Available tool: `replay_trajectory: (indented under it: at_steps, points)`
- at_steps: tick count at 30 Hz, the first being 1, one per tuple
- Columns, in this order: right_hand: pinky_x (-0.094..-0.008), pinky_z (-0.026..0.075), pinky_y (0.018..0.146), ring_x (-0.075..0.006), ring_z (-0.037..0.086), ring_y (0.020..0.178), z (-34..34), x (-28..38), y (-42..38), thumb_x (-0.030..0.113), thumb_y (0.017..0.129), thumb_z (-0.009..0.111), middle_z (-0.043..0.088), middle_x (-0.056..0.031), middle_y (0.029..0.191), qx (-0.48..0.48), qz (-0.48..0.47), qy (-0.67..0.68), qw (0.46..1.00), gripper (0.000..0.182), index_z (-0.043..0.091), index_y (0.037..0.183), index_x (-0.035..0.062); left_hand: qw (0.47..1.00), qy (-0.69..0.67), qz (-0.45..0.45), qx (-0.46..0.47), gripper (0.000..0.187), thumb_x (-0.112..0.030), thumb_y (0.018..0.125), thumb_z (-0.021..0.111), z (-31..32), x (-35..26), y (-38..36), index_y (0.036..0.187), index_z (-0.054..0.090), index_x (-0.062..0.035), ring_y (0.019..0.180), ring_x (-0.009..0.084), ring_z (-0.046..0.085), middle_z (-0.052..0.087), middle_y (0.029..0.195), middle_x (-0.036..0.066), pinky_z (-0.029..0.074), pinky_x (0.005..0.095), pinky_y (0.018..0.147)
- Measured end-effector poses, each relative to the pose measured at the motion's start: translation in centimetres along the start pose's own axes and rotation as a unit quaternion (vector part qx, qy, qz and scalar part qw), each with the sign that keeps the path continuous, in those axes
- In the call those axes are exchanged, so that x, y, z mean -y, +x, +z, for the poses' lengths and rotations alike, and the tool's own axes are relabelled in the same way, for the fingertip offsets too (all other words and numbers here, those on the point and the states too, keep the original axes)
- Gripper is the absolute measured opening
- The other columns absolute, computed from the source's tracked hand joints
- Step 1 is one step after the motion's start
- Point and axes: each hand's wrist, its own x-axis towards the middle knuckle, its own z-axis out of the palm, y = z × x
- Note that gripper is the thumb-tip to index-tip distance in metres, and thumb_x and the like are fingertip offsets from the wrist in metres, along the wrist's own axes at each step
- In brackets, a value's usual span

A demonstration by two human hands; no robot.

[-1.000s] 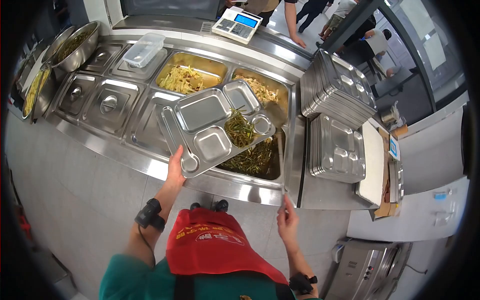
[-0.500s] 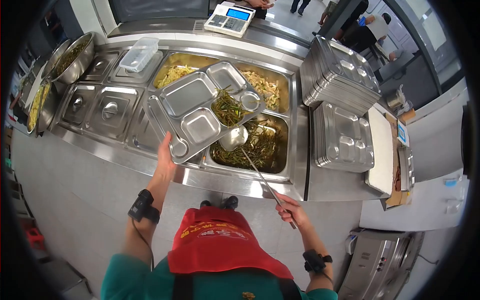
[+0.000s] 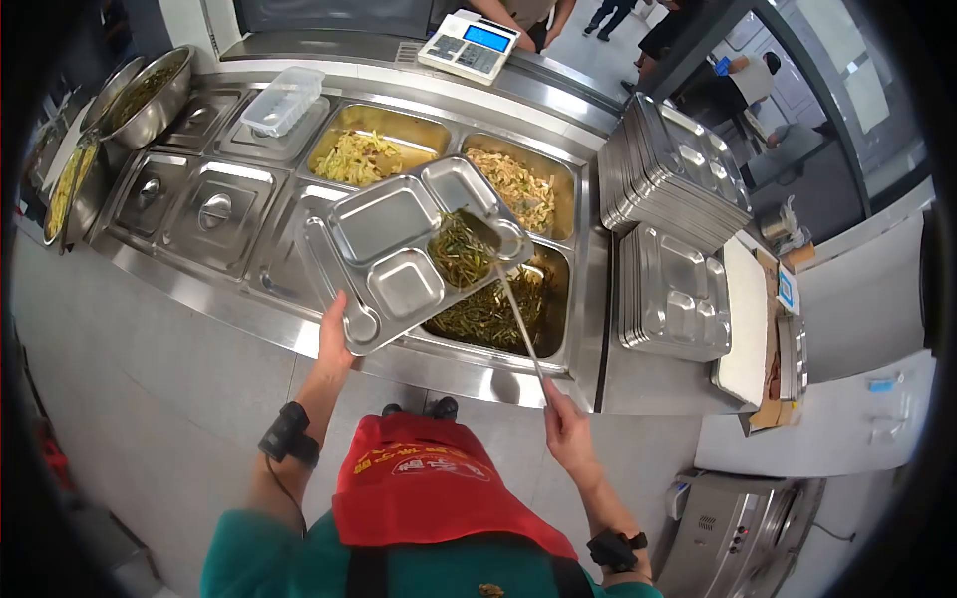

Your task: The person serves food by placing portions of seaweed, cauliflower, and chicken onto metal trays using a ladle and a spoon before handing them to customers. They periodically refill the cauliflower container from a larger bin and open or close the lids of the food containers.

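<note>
My left hand [image 3: 337, 334] grips the lower left corner of a steel compartment tray [image 3: 384, 217], held tilted over the food pans. One compartment of it holds dark green shredded vegetables [image 3: 460, 249]. My right hand [image 3: 566, 424] is closed round the handle of a long ladle [image 3: 521, 324], whose bowl end is over the tray at the greens. Below the tray is a pan of the same greens [image 3: 498, 314]. Behind it stand a pan of yellow-green food [image 3: 364, 154] and a pan of pale mixed food [image 3: 513, 184].
Stacked steel trays [image 3: 673, 289] stand on the right, beside a white slab [image 3: 748, 329]. Lidded pans [image 3: 214, 209], a clear plastic box [image 3: 284, 102] and bowls [image 3: 150, 105] are on the left. A scale [image 3: 469, 45] sits at the back, with a person's arms [image 3: 548, 25] behind it.
The ladle has moved up from the pan of greens onto the tray's filled compartment. My right hand has moved slightly left. The tray sits a little lower in view.
</note>
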Motion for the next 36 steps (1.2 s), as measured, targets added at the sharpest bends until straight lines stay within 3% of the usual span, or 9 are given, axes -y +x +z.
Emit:
replay_trajectory:
  at_steps: [4, 7, 13, 14, 22, 24, 26, 30, 36]
  points:
    - [-0.0352, 0.048, 0.067, -0.0348, 0.060, 0.077, -1.2, -1.8, 1.7, -0.007, 0.081, 0.049, 0.060, -0.0204, 0.090, -0.087, -0.033, -0.066, 0.993, 0.046, 0.049, 0.125, 0.0060, 0.999, -0.011, -0.011, -0.029, 0.037, -0.033, 0.086, 0.058, -0.4, 0.9, -0.1, 0.108, 0.053, -0.0040, 0.088, 0.0210, 0.060, 0.059, 0.101, 0.008, 0.050, 0.0336, 0.077]
    - [-0.0306, 0.047, 0.060, -0.0246, 0.058, 0.064, -1.1, -2.3, 1.7, -0.005, 0.082, 0.048, 0.061, -0.0187, 0.090, -0.080, -0.019, -0.087, 0.993, 0.044, 0.050, 0.124, 0.0064, 0.999, -0.018, -0.017, -0.047, 0.038, -0.033, 0.085, 0.060, 0.7, 0.7, -1.1, 0.109, 0.053, -0.0041, 0.088, 0.0206, 0.060, 0.059, 0.101, 0.008, 0.051, 0.0340, 0.075]
    - [-0.0278, 0.046, 0.058, -0.0148, 0.055, 0.060, 1.2, 0.1, 1.2, -0.004, 0.083, 0.051, 0.062, -0.0171, 0.091, 0.030, 0.157, 0.105, 0.982, 0.044, 0.049, 0.126, 0.0058, 0.998, 0.019, 0.012, -0.057, 0.037, -0.032, 0.087, 0.057, 0.0, -0.8, 0.6, 0.109, 0.052, -0.0021, 0.091, 0.0193, 0.060, 0.059, 0.101, 0.008, 0.051, 0.0337, 0.075]
    - [-0.0264, 0.044, 0.055, -0.0112, 0.048, 0.056, 1.4, -0.6, 2.1, -0.004, 0.082, 0.051, 0.061, -0.0162, 0.084, -0.003, 0.118, 0.111, 0.987, 0.046, 0.048, 0.126, 0.0050, 0.998, 0.034, 0.013, -0.049, 0.037, -0.033, 0.088, 0.056, -0.2, -1.1, 0.2, 0.109, 0.052, -0.0024, 0.092, 0.0192, 0.059, 0.059, 0.103, 0.008, 0.050, 0.0334, 0.077]
    - [-0.0312, 0.047, 0.053, -0.0230, 0.056, 0.054, -3.4, -14.6, 18.1, 0.006, 0.082, 0.047, 0.058, -0.0188, 0.069, -0.043, -0.062, -0.211, 0.975, 0.034, 0.055, 0.116, 0.0043, 0.997, 0.059, 0.000, -0.055, 0.034, -0.034, 0.089, 0.052, -3.2, -0.8, -3.5, 0.106, 0.055, -0.0038, 0.089, 0.0185, 0.060, 0.061, 0.099, 0.007, 0.049, 0.0320, 0.080]
    - [-0.0318, 0.046, 0.047, -0.0213, 0.054, 0.052, -5.8, -13.3, 20.8, 0.007, 0.082, 0.048, 0.057, -0.0152, 0.066, 0.067, 0.134, -0.069, 0.986, 0.035, 0.053, 0.117, 0.0023, 0.993, 0.071, -0.002, -0.098, 0.033, -0.030, 0.090, 0.052, -3.4, -1.1, -4.8, 0.109, 0.054, -0.0031, 0.090, 0.0166, 0.060, 0.061, 0.100, 0.006, 0.049, 0.0294, 0.079]
    - [-0.0275, 0.038, 0.037, -0.0147, 0.047, 0.047, -9.3, -11.6, 23.5, 0.007, 0.084, 0.050, 0.055, -0.0090, 0.066, 0.192, 0.328, 0.176, 0.908, 0.041, 0.046, 0.125, 0.0020, 0.989, 0.079, 0.001, -0.124, 0.033, -0.028, 0.090, 0.052, -3.1, -1.3, -5.6, 0.110, 0.053, -0.0029, 0.091, 0.0155, 0.059, 0.060, 0.100, 0.006, 0.049, 0.0280, 0.078]
    - [-0.0159, 0.027, 0.035, -0.0059, 0.036, 0.047, -7.8, -12.0, 27.2, 0.002, 0.088, 0.045, 0.048, -0.0094, 0.072, 0.239, 0.419, 0.390, 0.784, 0.042, 0.039, 0.129, 0.0065, 0.985, 0.092, 0.012, -0.144, 0.033, -0.029, 0.089, 0.053, -2.2, -1.3, -6.6, 0.110, 0.053, -0.0036, 0.090, 0.0146, 0.059, 0.060, 0.100, 0.004, 0.048, 0.0277, 0.078]
    - [-0.0152, 0.025, 0.036, -0.0044, 0.034, 0.048, -6.7, -9.6, 23.2, 0.004, 0.089, 0.046, 0.048, -0.0085, 0.073, 0.148, 0.427, 0.575, 0.682, 0.037, 0.044, 0.126, 0.0102, 0.981, 0.103, 0.023, -0.164, 0.033, -0.029, 0.087, 0.056, -0.2, -0.3, -6.0, 0.107, 0.054, -0.0029, 0.086, 0.0151, 0.060, 0.061, 0.097, 0.006, 0.049, 0.0276, 0.076]
